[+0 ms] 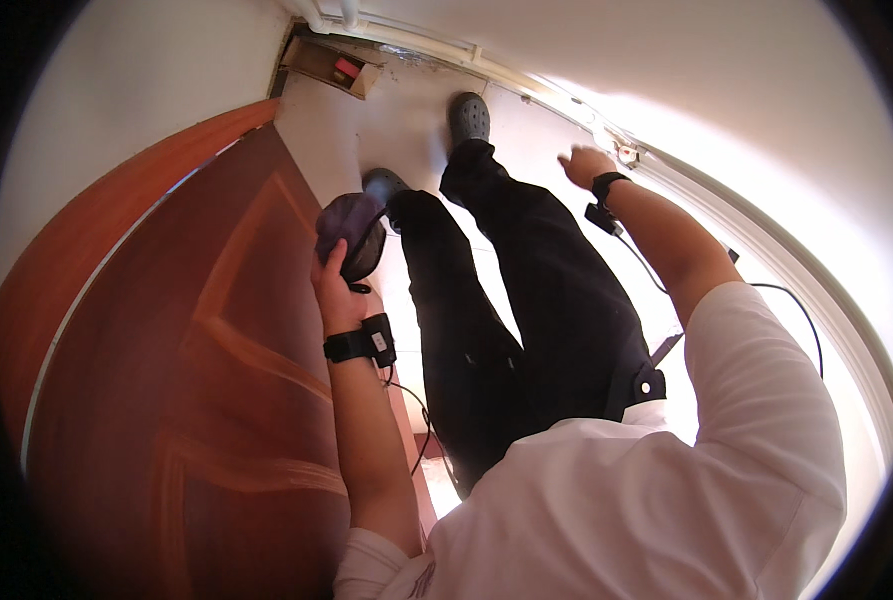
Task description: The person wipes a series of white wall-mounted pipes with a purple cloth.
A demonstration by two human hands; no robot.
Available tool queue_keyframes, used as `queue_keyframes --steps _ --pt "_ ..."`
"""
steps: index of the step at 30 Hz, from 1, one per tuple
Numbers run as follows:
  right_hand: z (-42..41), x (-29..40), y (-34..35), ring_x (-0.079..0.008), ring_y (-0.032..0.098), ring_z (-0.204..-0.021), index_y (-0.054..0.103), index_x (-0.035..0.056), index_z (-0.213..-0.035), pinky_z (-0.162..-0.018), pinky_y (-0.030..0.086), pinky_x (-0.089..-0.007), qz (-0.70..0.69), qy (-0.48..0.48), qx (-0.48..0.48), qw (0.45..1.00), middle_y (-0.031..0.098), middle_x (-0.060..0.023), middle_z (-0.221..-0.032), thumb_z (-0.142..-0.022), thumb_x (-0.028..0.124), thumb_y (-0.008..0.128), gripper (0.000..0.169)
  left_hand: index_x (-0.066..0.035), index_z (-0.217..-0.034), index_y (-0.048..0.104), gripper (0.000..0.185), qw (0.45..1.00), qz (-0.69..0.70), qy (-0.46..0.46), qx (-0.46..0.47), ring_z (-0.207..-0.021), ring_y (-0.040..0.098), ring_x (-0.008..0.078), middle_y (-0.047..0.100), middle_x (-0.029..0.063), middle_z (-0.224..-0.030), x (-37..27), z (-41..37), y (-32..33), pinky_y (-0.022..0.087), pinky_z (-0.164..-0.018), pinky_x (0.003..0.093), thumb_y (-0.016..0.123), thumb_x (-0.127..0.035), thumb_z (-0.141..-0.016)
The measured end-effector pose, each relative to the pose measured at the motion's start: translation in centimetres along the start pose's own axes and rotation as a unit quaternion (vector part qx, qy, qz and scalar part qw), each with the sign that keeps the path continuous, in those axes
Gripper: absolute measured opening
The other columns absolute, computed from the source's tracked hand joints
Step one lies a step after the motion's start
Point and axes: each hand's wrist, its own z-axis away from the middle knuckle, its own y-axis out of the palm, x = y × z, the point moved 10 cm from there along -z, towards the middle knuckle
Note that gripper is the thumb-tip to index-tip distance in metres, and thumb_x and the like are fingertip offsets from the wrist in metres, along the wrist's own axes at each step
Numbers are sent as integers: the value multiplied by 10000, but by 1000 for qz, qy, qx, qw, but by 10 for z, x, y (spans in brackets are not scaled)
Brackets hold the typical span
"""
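My left hand [337, 292] grips a dark purplish cap [345, 217], its thumb lying over the fabric. The cap is in front of the brown panelled wooden door [259, 405], close to my left shin. My right hand [590, 166] is held out near the pipes along the right wall, with no object visible in it. Its fingers look bent and slightly blurred, and the palm side is hidden. Each wrist has a black strap with a small cabled device, one on the left [377, 341] and one on the right [602, 217].
An opened cardboard box [326, 67] with a red item inside sits in the far corner. White pipes [416, 34] run along the foot of the wall. My feet, in grey clogs [469, 118], stand on the pale tiled floor [409, 112]. Thin black cables hang from both wrists.
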Motion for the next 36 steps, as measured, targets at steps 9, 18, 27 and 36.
queue_keyframes --steps 9,18,27,36 --pt "106 159 167 -346 523 -1220 651 84 -1239 -1009 422 -486 112 -394 193 892 582 -160 -1287 -911 571 515 603 14 -1257 571 413 998 -41 -1 -43 -1093 606 260 625 131 -1211 -18 24 34 463 -981 344 671 -131 -884" --pt "125 183 29 -397 647 -903 684 52 -938 -821 507 -490 -204 -336 32 919 686 -207 -912 -900 259 523 265 1 -1270 571 413 1000 -1 -25 8 -1080 622 261 642 127 -1200 17 17 46 477 -961 344 662 -141 -893" --pt "114 186 -54 -162 636 -889 635 25 -1102 -795 510 -317 -666 -167 232 689 692 -70 -979 -975 503 532 505 -48 -1292 507 419 963 188 27 193 -1149 582 248 598 90 -1245 -13 46 152 450 -1029 391 633 -42 -893" --pt "147 196 -163 -84 573 -817 659 50 -988 -746 450 -242 -711 -293 142 623 631 20 -932 -941 152 657 112 -20 -1220 522 438 953 60 223 196 -1051 581 160 603 56 -1153 -98 96 211 446 -962 303 707 28 -827"
